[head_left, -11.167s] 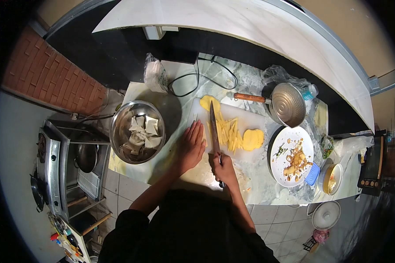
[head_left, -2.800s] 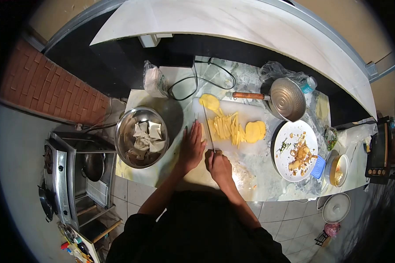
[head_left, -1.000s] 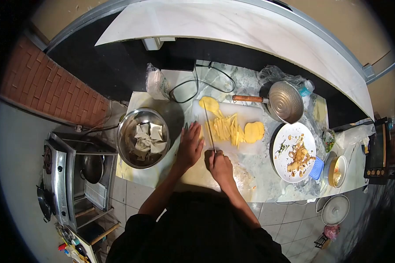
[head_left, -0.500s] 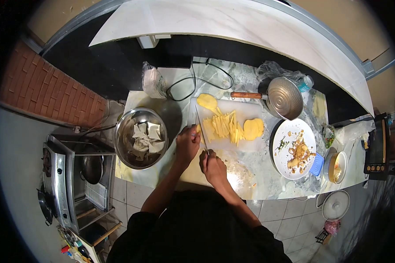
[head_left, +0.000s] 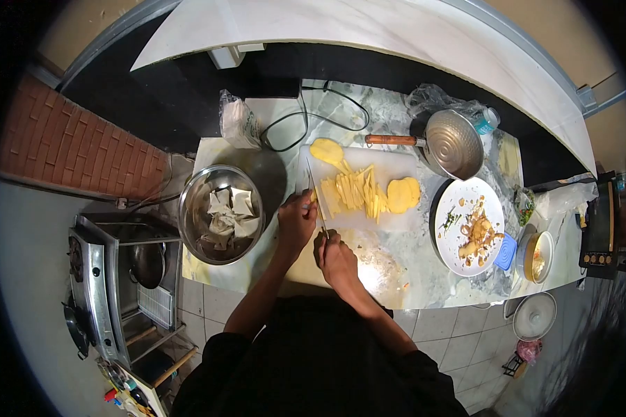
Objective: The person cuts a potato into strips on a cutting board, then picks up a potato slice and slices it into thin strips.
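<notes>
My right hand [head_left: 338, 262] is closed round the handle of a kitchen knife [head_left: 318, 197], its blade pointing away from me over the left part of a white cutting board [head_left: 393, 161]. Just left of the blade, the fingers of my left hand [head_left: 296, 222] pinch a small yellow potato piece [head_left: 314, 196], mostly hidden by the fingers. A pile of cut potato strips [head_left: 358, 190] lies to the right of the knife. Potato slices [head_left: 403, 195] overlap at the board's right side, and another potato slice [head_left: 326, 151] rests near its far left corner.
At left stands a steel bowl [head_left: 193, 244] holding white folded sheets. A wooden-handled pan [head_left: 453, 142] sits at the back right, near a white plate [head_left: 451, 254] with peelings. A black cable [head_left: 306, 128] loops behind the board. Far left is a gas stove [head_left: 89, 288].
The whole view has shifted slightly. Both hands keep almost the same place on the board, with the knife and potato piece still held; the strips look much the same.
</notes>
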Demonstrator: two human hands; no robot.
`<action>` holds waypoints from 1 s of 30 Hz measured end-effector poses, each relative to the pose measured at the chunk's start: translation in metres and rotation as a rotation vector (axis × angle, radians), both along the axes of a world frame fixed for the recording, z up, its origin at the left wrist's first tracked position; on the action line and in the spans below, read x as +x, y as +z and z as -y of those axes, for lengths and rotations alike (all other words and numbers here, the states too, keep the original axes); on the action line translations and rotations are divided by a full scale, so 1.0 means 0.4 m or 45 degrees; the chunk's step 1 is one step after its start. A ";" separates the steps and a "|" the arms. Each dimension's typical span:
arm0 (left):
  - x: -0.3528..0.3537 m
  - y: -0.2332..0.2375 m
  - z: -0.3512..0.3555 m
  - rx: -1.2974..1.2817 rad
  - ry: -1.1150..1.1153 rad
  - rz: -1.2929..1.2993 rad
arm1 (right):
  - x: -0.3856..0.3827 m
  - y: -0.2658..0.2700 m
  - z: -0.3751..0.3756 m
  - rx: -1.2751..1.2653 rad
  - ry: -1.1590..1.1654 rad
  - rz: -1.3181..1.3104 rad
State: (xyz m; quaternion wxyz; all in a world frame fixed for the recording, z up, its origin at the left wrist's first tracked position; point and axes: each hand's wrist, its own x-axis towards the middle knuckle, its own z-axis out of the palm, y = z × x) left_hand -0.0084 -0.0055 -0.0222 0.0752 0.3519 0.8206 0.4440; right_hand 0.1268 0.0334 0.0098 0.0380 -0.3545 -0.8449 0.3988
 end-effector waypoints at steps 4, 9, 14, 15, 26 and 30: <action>0.002 0.005 -0.002 0.032 0.022 -0.041 | -0.002 -0.020 0.006 0.004 -0.023 0.038; 0.001 -0.001 0.002 0.016 0.010 -0.045 | -0.004 -0.027 0.020 0.174 0.006 0.059; -0.002 0.010 -0.002 0.018 0.054 0.168 | -0.017 -0.036 0.025 0.286 0.004 0.165; -0.003 0.015 -0.005 0.017 0.057 0.172 | -0.022 -0.047 0.019 0.326 0.020 0.130; -0.008 0.006 -0.007 0.059 0.019 0.028 | 0.003 -0.066 -0.005 0.314 0.013 0.198; -0.014 -0.003 -0.004 0.112 0.017 -0.040 | 0.007 -0.028 -0.025 0.184 -0.055 0.230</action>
